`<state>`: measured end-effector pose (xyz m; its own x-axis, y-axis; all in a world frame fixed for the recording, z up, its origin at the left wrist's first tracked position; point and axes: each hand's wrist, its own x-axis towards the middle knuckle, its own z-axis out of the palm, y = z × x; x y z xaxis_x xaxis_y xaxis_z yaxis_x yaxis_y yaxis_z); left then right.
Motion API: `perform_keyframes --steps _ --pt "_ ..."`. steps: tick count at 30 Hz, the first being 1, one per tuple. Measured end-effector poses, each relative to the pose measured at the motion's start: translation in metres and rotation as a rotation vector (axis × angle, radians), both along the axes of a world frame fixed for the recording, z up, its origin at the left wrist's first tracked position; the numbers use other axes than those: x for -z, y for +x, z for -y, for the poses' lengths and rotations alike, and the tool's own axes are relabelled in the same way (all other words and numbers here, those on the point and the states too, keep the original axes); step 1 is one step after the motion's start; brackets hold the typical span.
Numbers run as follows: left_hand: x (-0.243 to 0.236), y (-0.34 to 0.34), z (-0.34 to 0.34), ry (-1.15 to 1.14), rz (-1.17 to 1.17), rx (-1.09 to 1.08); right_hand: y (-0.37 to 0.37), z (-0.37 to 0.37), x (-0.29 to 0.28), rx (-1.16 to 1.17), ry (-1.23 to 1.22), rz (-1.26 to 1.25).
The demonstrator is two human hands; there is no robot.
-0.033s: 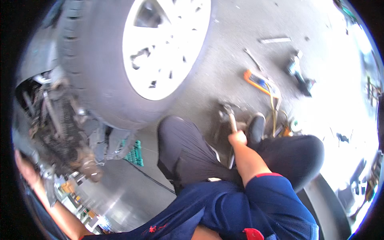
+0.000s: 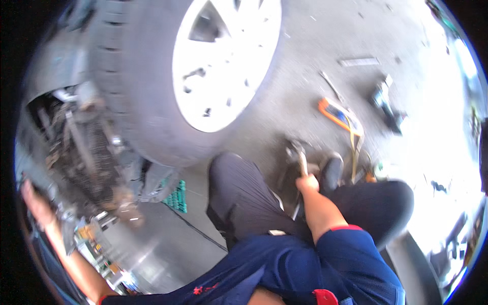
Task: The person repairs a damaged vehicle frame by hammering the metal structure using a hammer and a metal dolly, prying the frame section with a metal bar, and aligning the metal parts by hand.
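Our right hand (image 2: 307, 183) is closed in a full grip around the pale handle of a hammer (image 2: 299, 155), whose dark metal head rests low near the concrete floor (image 2: 315, 46), just beside our black shoe (image 2: 331, 172). Our left hand (image 2: 34, 203) reaches far out to the side and touches the exposed, grimy car parts (image 2: 76, 147) behind the wheel; whether its grip is shut on anything we cannot tell, since blur and the picture's rim hide the fingers.

We judge that we are picking up the hammer while steadying ourselves at the open wheel well. The next move would call for bringing the tool across our dark trouser knee (image 2: 239, 193) toward that metalwork without clipping the tyre.

The tyre (image 2: 132, 101) is matt grey rubber with ribbed tread, wrapped round a smooth white rim (image 2: 223, 61) with cut-out spokes. Farther out on the rough floor lie an orange-handled tool (image 2: 333, 113), a thin metal rod (image 2: 330, 85) and a dark power tool (image 2: 384, 101), well apart from us.
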<state>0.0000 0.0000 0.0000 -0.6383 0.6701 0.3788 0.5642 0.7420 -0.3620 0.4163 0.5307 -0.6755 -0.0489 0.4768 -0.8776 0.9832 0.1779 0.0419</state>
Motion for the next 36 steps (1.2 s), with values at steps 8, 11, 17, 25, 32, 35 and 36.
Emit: perform_keyframes --steps 8,11,17,25,32,35,36 --pt "0.061 0.069 -0.166 0.316 0.294 -0.106 0.007 -0.021 0.025 -0.091 -0.008 -0.211" --pt "0.044 0.058 -0.175 0.390 0.393 -0.005 -0.012 -0.049 0.006 -0.442 -0.235 -0.157" --pt "0.038 0.046 -0.146 0.419 0.487 0.002 -0.044 -0.035 -0.119 0.430 -0.518 -0.197" --pt "0.020 0.039 -0.168 0.376 0.766 -0.068 -0.073 -0.048 -0.404 1.156 -0.950 -0.404" --pt "-0.046 0.166 -0.242 0.556 0.449 -0.377 -0.078 -0.017 -0.631 0.917 -0.865 -0.786" --pt "-0.053 0.253 -0.306 0.792 1.362 -0.410 -0.084 -0.001 -0.683 0.854 -0.896 -0.838" --pt "-0.050 0.266 -0.324 0.675 1.718 -0.289 -0.086 0.003 -0.694 0.841 -0.919 -0.897"
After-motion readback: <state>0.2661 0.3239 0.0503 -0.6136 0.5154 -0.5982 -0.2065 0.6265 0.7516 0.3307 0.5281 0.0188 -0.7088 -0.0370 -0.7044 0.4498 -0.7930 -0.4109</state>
